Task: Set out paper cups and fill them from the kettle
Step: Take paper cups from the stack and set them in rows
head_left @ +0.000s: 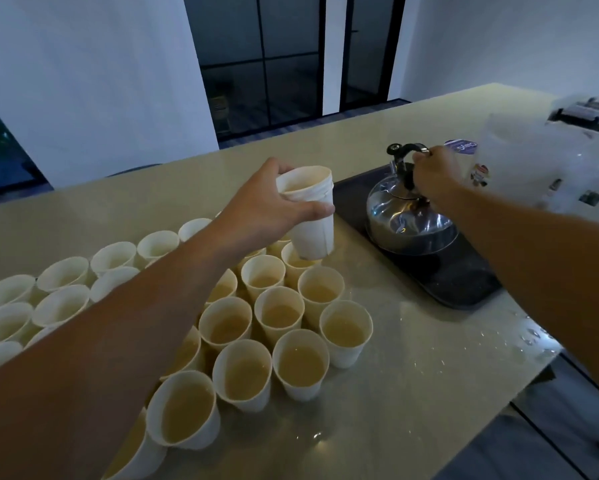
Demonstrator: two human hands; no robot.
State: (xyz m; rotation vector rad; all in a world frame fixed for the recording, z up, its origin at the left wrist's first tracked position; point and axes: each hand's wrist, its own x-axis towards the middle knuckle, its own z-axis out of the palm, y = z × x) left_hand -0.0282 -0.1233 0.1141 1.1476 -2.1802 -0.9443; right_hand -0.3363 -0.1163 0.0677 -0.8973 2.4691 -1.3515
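The left hand (273,206) grips a short stack of empty paper cups (308,213), fingers and thumb curled round the upper part, and holds it in the air above the far right end of the block of set-out cups (280,317) on the beige countertop (412,393). The stack is close to upright, its long axis tipped slightly with the mouth leaning away to the left, and its base hangs just over the rim of a cup below it. The right hand (433,174) is closed round the black handle of the steel kettle (410,216), which sits on a dark tray (464,282) near the counter's right edge. The kettle lies directly to the right of the held stack, close beside it, with bare countertop between the tray's left edge and the nearest cups. The near cups in the block hold pale liquid; those toward the left edge look the same but are harder to judge. The next move probably turns on that gap: a fresh cup set down there would be within easy reach of the kettle's spout, which I cannot clearly see from here. Water drops lie on the counter near the right edge, and a clear plastic bag (540,168) sits behind the kettle.
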